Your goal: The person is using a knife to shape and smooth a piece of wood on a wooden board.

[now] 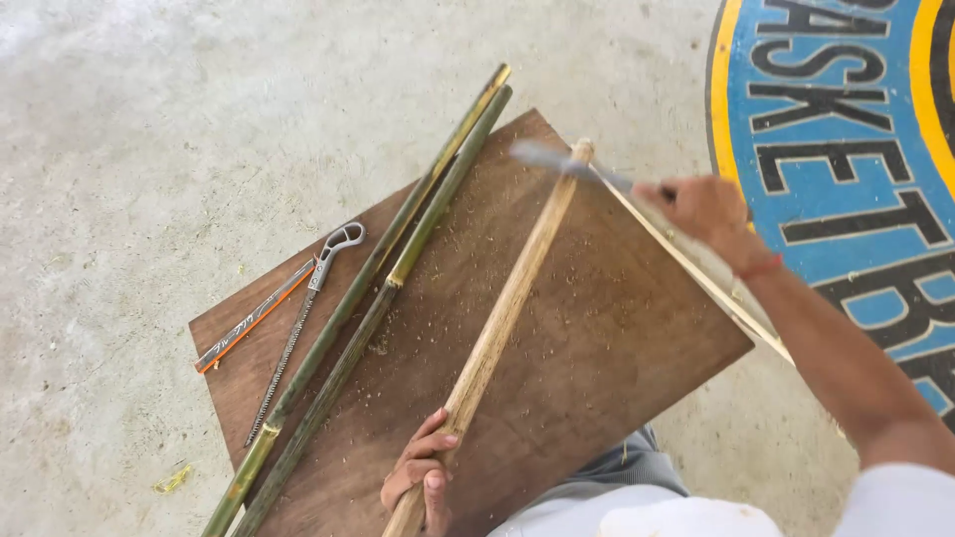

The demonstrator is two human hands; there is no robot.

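Here, blurred blade [557,161] meets bamboo pole [502,313].

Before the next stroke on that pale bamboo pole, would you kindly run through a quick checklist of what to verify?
1. Left hand grips the pole at its near end: ok.
2. Right hand holds the blade; blade is motion-blurred at the pole's far tip: ok, edge contact cannot tell.
3. Left hand far from the blade: ok.
4. Pole lies on the board: ok.
5. Green poles lie apart from the pale one: ok.
6. Saw lies on the board's left part, away from both hands: ok.
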